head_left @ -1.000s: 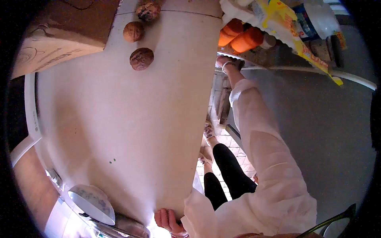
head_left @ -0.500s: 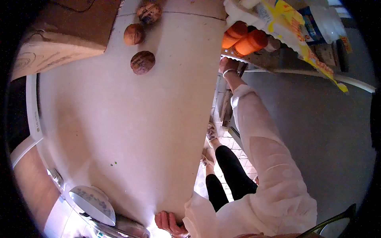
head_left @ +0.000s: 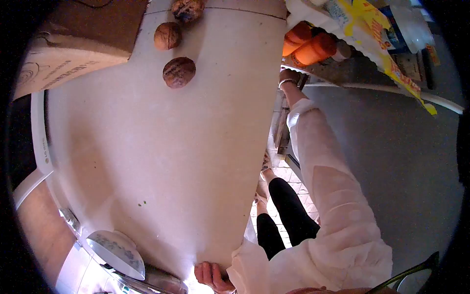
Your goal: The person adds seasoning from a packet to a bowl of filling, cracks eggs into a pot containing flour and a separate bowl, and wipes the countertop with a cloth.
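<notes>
My left hand [head_left: 214, 277] is at the near end of the pale countertop [head_left: 161, 147], its fingers curled and pressed together; whatever may be inside them is hidden. My right arm stretches away past the counter's right edge. At its end my right hand [head_left: 289, 76] is in shadow just below orange containers [head_left: 316, 49], and its fingers cannot be made out. Three walnuts lie at the far end of the countertop: one walnut [head_left: 179, 72] nearest me, a second walnut [head_left: 167, 36] behind it, and a third walnut [head_left: 187, 9] at the top edge.
A cardboard box [head_left: 73, 61] takes up the far left. A flowered bowl [head_left: 116, 254] stands at the near left. Yellow-and-white packaging [head_left: 364, 29] hangs at the upper right over a grey surface [head_left: 382, 161]. My legs [head_left: 291, 210] and the tiled floor show beside the counter.
The view has shifted slightly, so the walnuts and containers appear a little displaced. My right hand has turned a little and looks darker. My left hand stays at the counter's near end.
</notes>
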A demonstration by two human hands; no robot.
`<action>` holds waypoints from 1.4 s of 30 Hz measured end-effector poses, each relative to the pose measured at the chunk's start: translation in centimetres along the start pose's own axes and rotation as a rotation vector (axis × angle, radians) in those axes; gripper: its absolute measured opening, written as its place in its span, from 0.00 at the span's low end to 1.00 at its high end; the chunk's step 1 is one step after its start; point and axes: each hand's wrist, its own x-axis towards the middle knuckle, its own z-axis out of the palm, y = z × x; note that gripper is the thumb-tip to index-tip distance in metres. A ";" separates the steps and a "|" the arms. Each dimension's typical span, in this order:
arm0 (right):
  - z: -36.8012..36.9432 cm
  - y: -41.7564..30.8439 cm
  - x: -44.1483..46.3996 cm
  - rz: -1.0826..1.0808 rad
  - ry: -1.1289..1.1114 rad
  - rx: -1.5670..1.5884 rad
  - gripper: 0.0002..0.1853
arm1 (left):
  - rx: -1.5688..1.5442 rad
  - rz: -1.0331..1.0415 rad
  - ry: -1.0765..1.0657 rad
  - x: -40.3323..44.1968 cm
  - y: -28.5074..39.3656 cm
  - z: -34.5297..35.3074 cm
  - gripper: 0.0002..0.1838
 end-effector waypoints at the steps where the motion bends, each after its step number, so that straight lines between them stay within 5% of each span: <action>1: -0.1 0.2 0.0 -0.001 -0.006 0.004 0.20 | -0.002 0.001 -0.002 0.0 0.0 -0.1 0.20; 15: -4.2 0.0 0.0 -0.159 -0.219 0.224 0.20 | -0.026 0.016 0.002 0.3 0.2 -0.2 0.17; 42: -2.3 0.4 -2.6 -0.023 -0.339 -0.142 0.19 | -0.067 -0.007 0.008 0.9 0.9 -0.2 0.17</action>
